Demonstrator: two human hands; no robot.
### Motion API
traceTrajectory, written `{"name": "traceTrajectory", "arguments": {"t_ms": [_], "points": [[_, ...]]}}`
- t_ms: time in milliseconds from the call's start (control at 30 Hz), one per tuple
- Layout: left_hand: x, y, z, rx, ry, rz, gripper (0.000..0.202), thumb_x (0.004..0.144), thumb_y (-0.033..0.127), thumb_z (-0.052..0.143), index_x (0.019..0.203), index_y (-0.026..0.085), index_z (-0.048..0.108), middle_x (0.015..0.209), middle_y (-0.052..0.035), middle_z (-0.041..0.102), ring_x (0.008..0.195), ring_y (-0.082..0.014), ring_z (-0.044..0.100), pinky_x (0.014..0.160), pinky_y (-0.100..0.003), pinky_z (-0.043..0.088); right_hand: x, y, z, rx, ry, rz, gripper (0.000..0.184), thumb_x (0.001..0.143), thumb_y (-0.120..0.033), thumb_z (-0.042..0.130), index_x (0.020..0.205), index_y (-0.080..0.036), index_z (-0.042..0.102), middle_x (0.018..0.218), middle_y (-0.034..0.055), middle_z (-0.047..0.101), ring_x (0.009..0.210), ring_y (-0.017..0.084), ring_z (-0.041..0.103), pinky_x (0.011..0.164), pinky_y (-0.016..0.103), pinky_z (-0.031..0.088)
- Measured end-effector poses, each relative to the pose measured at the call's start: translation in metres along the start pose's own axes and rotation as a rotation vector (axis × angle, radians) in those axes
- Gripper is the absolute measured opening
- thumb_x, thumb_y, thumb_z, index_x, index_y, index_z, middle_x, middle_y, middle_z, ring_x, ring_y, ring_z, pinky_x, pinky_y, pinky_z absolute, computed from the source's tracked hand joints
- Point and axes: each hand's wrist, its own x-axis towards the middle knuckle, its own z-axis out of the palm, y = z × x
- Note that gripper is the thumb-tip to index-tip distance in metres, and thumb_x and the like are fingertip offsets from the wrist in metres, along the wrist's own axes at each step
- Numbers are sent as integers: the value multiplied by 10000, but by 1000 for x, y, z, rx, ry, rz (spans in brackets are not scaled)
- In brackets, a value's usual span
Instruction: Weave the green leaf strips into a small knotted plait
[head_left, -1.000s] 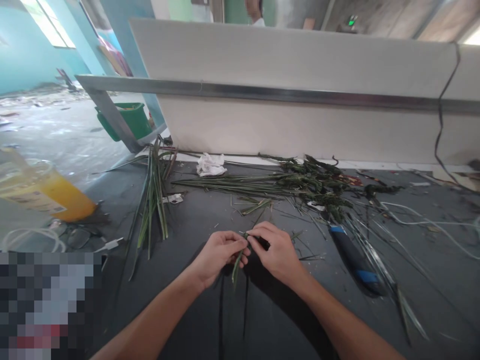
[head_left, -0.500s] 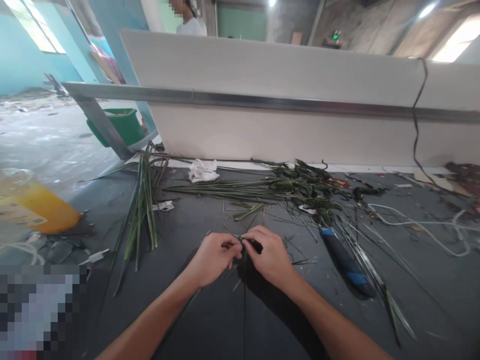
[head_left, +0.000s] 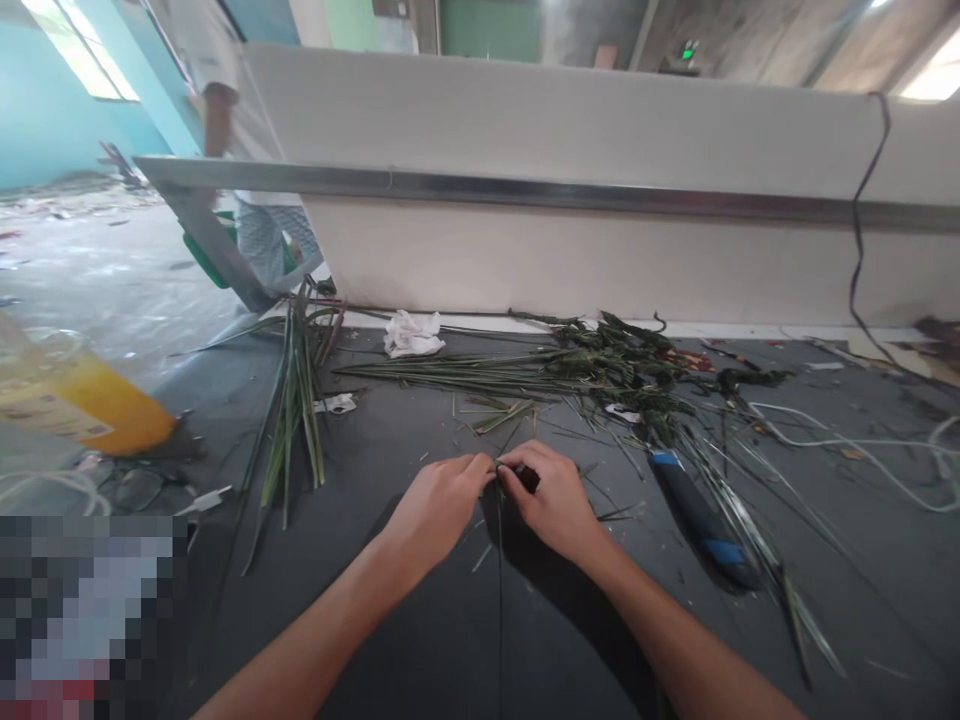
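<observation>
My left hand (head_left: 441, 505) and my right hand (head_left: 551, 500) meet at the middle of the dark table (head_left: 420, 640), fingertips pinched together. Between them runs a thin dark green strand (head_left: 499, 560) that hangs straight down toward me. A small dark object sits under my right fingers; what it is I cannot make out. Both hands are closed on the strand.
A bundle of green leaf strips (head_left: 294, 410) lies to the left. Long stems and dark foliage (head_left: 600, 370) spread behind the hands. A blue-and-black handled tool (head_left: 697, 520) lies right. A crumpled white tissue (head_left: 412, 333), yellow container (head_left: 82, 400), white partition (head_left: 600, 200) and a passing person (head_left: 255, 200) are around.
The green leaf piece hanging from my hands is gone; only a thin strand remains. My hands drew closer together. A person came into view at the upper left.
</observation>
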Motion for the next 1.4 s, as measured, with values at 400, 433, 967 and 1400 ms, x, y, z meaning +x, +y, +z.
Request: {"name": "traceTrajectory", "arguments": {"t_ms": [400,433,967,1400], "points": [[3,-7,1,-79,11,-55,228,978,280,422,1117,199,583,865,-63,732,807,-232,695,668,-282,439,0,0,0,42,-2,-18,135,852,-119,581,860,-191,695,833,46,673,759,171,634,680,277,477],[3,-9,2,-97,14,-73,264,977,290,425,1195,205,547,886,-64,741,825,-240,701,681,-290,450,0,0,1,38,-4,-18,128,848,-116,585,857,-188,691,834,47,669,754,171,631,677,277,476],[8,-13,-10,-31,-16,-39,219,916,252,510,979,228,719,854,-53,761,757,-211,697,688,-264,450,0,-2,-6,117,-119,-18,121,861,-154,631,911,-202,730,849,43,697,778,168,633,701,283,477],[11,-5,-18,-192,-104,-102,253,868,173,511,904,217,758,516,5,645,530,-162,610,625,-238,425,0,-3,-6,119,-166,133,101,852,-235,670,848,-192,761,762,37,696,669,154,607,591,256,431]]}}
